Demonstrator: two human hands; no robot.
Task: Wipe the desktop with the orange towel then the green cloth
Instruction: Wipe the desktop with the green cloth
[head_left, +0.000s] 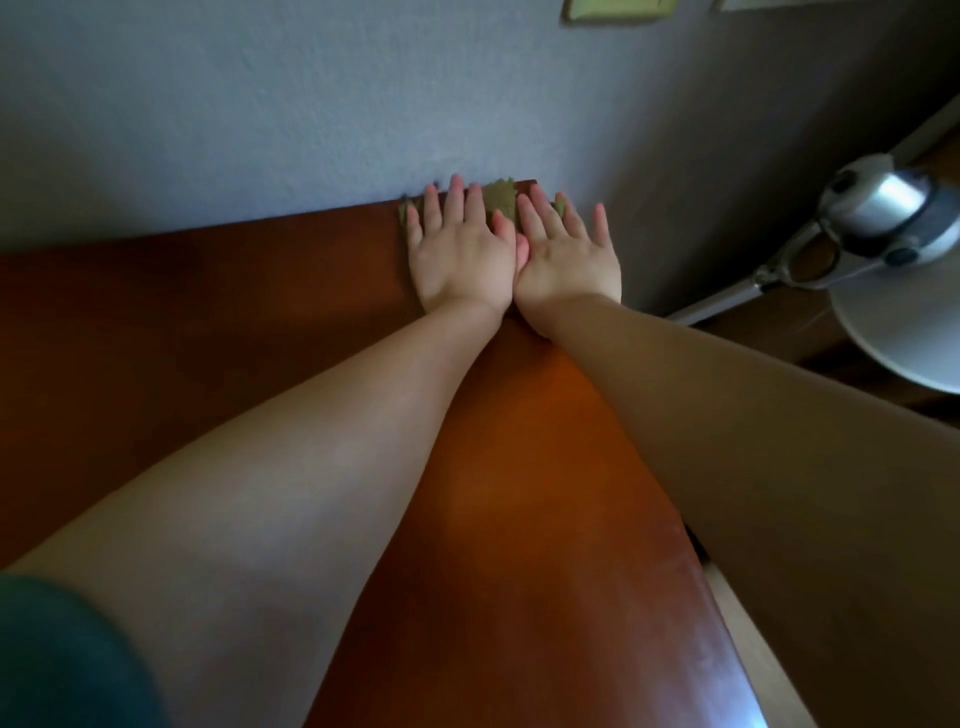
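We have both hands flat on the green cloth (500, 201), which lies at the far right corner of the wooden counter (234, 322), right against the grey wall (311, 104). Our left hand (460, 254) presses down with its fingers spread and straight, covering the left part of the cloth; only a small green edge shows beside its little finger. Our right hand (569, 260) lies just beside it, palm down, fingers likewise stretched out and apart, and the two thumbs touch in the middle. Neither hand grips the cloth; both simply rest open on top of it. A patch of cloth shows between the two sets of fingers, up near the wall. Both forearms reach forward across the counter. To the right, off the counter, stands a silver desk lamp (878, 218) with a round white base (904, 332).
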